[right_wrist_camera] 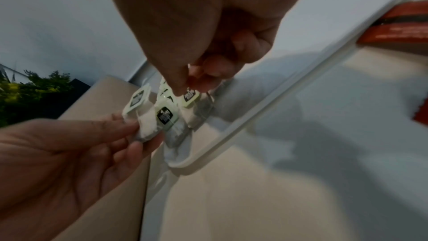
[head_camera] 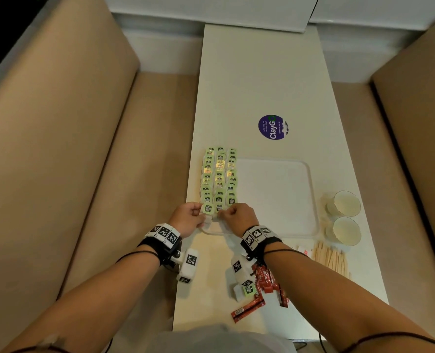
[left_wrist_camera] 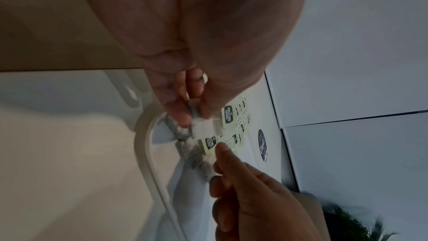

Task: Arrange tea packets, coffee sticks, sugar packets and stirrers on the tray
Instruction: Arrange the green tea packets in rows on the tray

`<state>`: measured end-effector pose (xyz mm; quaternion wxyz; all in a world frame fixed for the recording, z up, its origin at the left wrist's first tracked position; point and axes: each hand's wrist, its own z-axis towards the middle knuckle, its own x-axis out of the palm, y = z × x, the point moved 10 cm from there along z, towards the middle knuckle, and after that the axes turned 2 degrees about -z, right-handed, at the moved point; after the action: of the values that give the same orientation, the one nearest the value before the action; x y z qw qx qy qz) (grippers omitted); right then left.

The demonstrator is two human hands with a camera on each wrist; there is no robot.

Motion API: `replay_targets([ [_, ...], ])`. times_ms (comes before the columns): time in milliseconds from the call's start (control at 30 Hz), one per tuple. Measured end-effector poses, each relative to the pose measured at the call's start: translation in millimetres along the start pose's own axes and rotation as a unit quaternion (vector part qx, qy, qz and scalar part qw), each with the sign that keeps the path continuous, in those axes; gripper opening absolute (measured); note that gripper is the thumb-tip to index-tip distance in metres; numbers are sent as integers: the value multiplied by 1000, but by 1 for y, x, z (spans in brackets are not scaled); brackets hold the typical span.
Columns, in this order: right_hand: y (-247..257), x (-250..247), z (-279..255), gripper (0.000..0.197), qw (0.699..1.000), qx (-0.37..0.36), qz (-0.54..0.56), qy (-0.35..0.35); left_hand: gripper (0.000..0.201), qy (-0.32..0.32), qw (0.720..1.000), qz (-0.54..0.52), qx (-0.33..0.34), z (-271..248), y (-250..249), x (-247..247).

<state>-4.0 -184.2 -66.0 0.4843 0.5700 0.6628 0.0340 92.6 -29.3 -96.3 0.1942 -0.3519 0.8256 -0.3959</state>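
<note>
Green-labelled tea packets [head_camera: 219,177] lie in three columns along the left side of the white tray [head_camera: 275,197]. At the near end of the rows, my left hand [head_camera: 201,211] pinches one tea packet [head_camera: 208,208] between thumb and fingers. My right hand [head_camera: 222,212] pinches the neighbouring tea packet [head_camera: 219,208]. In the left wrist view my left hand [left_wrist_camera: 194,114] grips a tea bag over the tray rim [left_wrist_camera: 143,149]. In the right wrist view my right hand [right_wrist_camera: 187,87] holds a packet's label [right_wrist_camera: 190,96], and the left-held packet [right_wrist_camera: 150,124] is beside it.
Red coffee sticks [head_camera: 264,284] and one loose tea packet [head_camera: 248,291] lie under my right forearm. Wooden stirrers [head_camera: 331,258] lie near the tray's right corner, below two paper cups [head_camera: 346,203]. A purple sticker [head_camera: 273,127] is beyond the tray. Tan benches flank the narrow table.
</note>
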Motion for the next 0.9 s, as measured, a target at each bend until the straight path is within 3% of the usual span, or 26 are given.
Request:
replay_targets([
  [300, 26, 17, -12, 22, 993, -90, 28, 74, 29, -12, 999, -35, 11, 2, -11, 9],
  [433, 27, 13, -10, 32, 993, -99, 10, 61, 28, -21, 999, -46, 7, 3, -13, 9],
  [667, 8, -13, 9, 29, 996, -78, -32, 22, 25, -37, 994, 100, 35, 10, -23, -3],
  [900, -27, -18, 19, 31, 995, -15, -81, 50, 29, -87, 975, 204, 29, 14, -21, -25],
])
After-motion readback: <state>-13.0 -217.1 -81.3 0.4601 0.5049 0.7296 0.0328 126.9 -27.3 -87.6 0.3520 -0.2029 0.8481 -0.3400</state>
